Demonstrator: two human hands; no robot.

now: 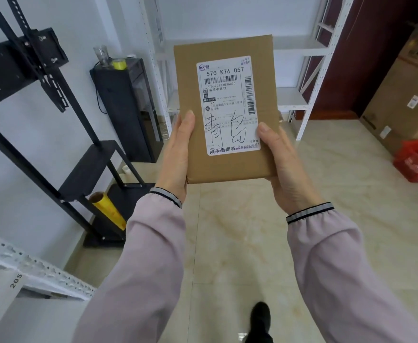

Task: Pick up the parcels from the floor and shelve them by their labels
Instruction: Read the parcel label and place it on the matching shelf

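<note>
Parcel (227,107) held up at chest height, label (227,105) facing the camera, left hand (178,154) and right hand (282,164) each clasping a lower side edge. White shelves (299,95) stand ahead. Misreading the handwritten label could put it on the wrong shelf.

One parcel (227,107), two hands, two yellow rolls, one red crate (416,164), one black shoe (260,318)
</note>
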